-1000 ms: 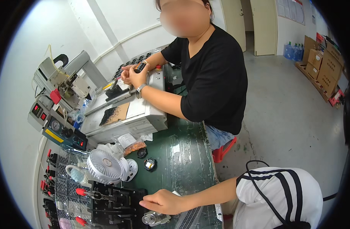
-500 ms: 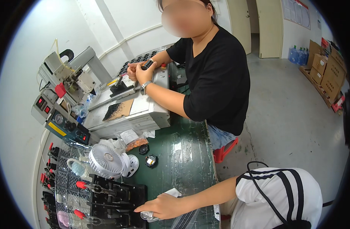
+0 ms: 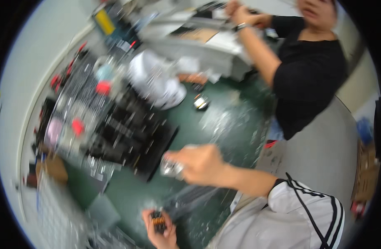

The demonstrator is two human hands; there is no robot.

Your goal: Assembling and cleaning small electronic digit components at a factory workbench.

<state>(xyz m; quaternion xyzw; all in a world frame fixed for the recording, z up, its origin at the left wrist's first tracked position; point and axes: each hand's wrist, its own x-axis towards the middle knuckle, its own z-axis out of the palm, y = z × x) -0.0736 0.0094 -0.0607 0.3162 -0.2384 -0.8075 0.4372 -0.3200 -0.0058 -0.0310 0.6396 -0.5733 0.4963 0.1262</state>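
Low in the view, my left hand [image 3: 169,236] has its fingers closed round a small black block with orange, coil-like rows [image 3: 158,222]. My right hand [image 3: 203,164] reaches in from the right over the green table, its fingers curled on a shiny, silvery-clear object [image 3: 172,167]; blur hides what kind it is. Just left of that hand stands a black clamp fixture [image 3: 130,133] with red-tipped levers [image 3: 103,87]. A dark mesh-like strip [image 3: 188,201] lies on the table between my two hands.
A white fan [image 3: 151,76] stands beyond the fixture, with a small round black-rimmed part [image 3: 201,102] beside it. Across the table a co-worker in a black shirt [image 3: 311,79] sits by a light machine bed [image 3: 207,54]. Pale trays [image 3: 57,211] line the lower left.
The view has swung down and left, so the scene shifts up and blurs. My left hand with the black block has come into view. My right hand stays on the shiny object.
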